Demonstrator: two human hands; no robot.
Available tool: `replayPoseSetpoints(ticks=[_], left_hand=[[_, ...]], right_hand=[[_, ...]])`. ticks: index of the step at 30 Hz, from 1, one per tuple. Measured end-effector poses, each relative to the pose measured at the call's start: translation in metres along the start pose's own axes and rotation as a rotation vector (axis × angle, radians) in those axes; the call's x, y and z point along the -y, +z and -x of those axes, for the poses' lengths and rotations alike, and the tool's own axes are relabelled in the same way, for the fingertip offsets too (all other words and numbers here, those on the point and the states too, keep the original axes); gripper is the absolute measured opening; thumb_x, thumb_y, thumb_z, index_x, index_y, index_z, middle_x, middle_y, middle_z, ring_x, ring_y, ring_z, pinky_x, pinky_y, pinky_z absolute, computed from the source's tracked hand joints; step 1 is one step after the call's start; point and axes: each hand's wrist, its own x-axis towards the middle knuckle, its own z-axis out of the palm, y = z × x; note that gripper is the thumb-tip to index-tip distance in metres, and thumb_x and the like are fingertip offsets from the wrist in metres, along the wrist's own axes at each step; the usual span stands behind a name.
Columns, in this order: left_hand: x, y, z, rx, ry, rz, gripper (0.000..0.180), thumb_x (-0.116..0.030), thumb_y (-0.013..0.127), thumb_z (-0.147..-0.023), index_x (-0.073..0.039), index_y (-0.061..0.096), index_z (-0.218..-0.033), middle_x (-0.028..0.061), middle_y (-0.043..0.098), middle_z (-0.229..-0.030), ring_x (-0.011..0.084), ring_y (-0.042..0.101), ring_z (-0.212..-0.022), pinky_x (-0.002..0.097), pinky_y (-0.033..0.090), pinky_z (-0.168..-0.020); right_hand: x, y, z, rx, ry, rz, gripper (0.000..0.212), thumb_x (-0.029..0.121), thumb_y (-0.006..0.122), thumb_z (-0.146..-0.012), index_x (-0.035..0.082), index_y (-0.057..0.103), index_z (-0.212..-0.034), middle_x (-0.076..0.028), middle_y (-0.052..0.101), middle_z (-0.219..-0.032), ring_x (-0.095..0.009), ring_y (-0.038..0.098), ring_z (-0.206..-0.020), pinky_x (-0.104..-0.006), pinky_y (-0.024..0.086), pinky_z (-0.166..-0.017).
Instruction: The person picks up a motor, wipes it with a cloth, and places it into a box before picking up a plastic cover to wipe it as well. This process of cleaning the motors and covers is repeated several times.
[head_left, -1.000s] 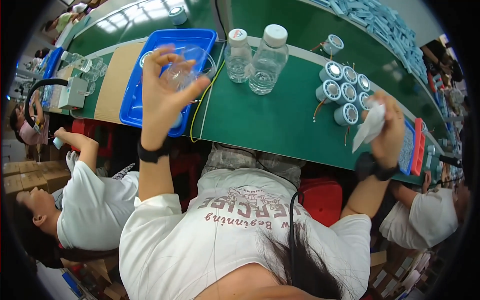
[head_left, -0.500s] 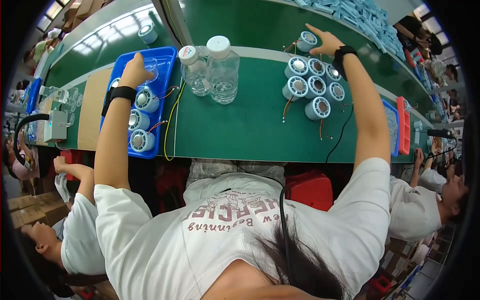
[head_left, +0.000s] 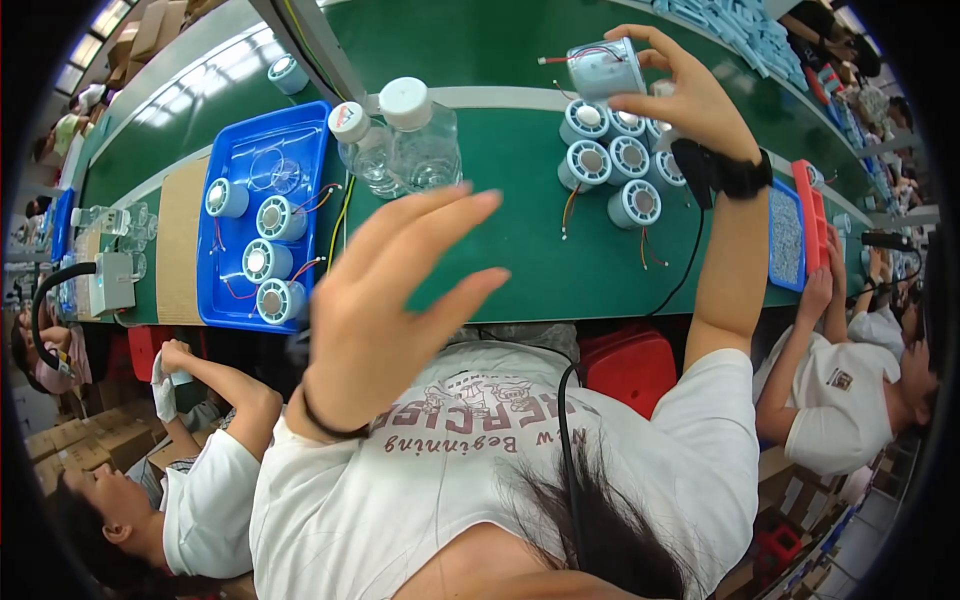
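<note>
My right hand (head_left: 695, 110) grips a light-blue cylindrical motor (head_left: 605, 75) with thin red and white wires, tilted on its side above the far edge of a motor cluster (head_left: 585, 165). Several similar motors stand upright there, wires trailing from some. In front of my chest hovers my left hand (head_left: 385, 290), slightly blurred, fingers spread and holding nothing. To its left lies a blue tray (head_left: 230, 150) with several motors in a rough column and a clear round plastic piece (head_left: 275, 172). Two clear bottles with white caps, a larger bottle (head_left: 422, 145) and a smaller bottle (head_left: 367, 160), stand beyond that hand.
A metal post (head_left: 320, 50) rises behind the bottles. Another motor (head_left: 287, 74) stands beyond the tray. Cardboard (head_left: 180, 235) lies left of it. At right are a red tray (head_left: 815, 225) and a blue bin of small pieces (head_left: 787, 235). People sit on both sides.
My left hand has left the blue tray and come right and toward me; the clear round piece stays in the tray. My right hand has taken hold of a motor and lifted it.
</note>
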Motion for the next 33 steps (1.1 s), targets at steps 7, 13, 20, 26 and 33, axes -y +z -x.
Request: replayPoseSetpoints(ticks=[7,13,20,26,33], left_hand=[[0.028,0.099,-0.032,-0.185,0.209,0.194,0.070,-0.003,0.081,-0.069,-0.008,0.054,-0.133,0.0145,0.052,-0.135,0.0269,0.060,-0.112,0.0352,0.053,-0.087],[0.031,0.118,-0.022,-0.048,0.106,0.629,0.069,-0.006,0.080,-0.075,-0.002,0.047,-0.135,0.0184,0.050,-0.135,0.0257,0.062,-0.110,0.0341,0.056,-0.087],[0.023,0.102,-0.010,0.292,-0.449,1.310,0.052,-0.020,0.071,-0.088,0.011,0.049,-0.124,0.0195,0.064,-0.109,0.0272,0.069,-0.090,0.0337,0.059,-0.078],[0.019,0.097,-0.009,0.632,-0.656,1.486,0.063,-0.048,0.045,-0.098,0.012,0.053,-0.116,0.0229,0.065,-0.100,0.0301,0.070,-0.088,0.0352,0.059,-0.076],[0.023,0.103,-0.009,0.774,-0.742,1.415,0.074,-0.055,0.026,-0.101,0.010,0.040,-0.134,0.0285,0.062,-0.113,0.0341,0.069,-0.091,0.0359,0.060,-0.075]], right_hand=[[0.046,0.033,0.054,-0.017,0.057,-0.385,0.061,0.028,0.079,-0.078,0.007,0.053,-0.129,-0.005,0.063,-0.092,-0.010,0.056,-0.081,-0.0225,0.044,-0.068],[0.037,0.036,0.100,-0.002,0.115,-0.439,0.067,0.040,0.075,-0.083,0.002,0.050,-0.133,-0.004,0.064,-0.091,-0.007,0.053,-0.076,-0.0191,0.039,-0.062],[0.050,0.031,0.124,-0.033,0.145,-0.491,0.085,0.050,0.076,-0.076,0.005,0.045,-0.142,-0.004,0.061,-0.094,-0.007,0.051,-0.077,-0.0190,0.039,-0.062],[0.049,0.045,0.129,-0.033,-0.082,-0.486,0.088,0.039,0.084,-0.069,0.007,0.046,-0.142,-0.005,0.061,-0.102,-0.009,0.054,-0.082,-0.0208,0.043,-0.067],[0.043,0.036,0.125,0.066,-0.010,-0.450,0.082,0.026,0.086,-0.067,0.008,0.049,-0.139,-0.008,0.063,-0.103,-0.012,0.059,-0.087,-0.0214,0.047,-0.072]])
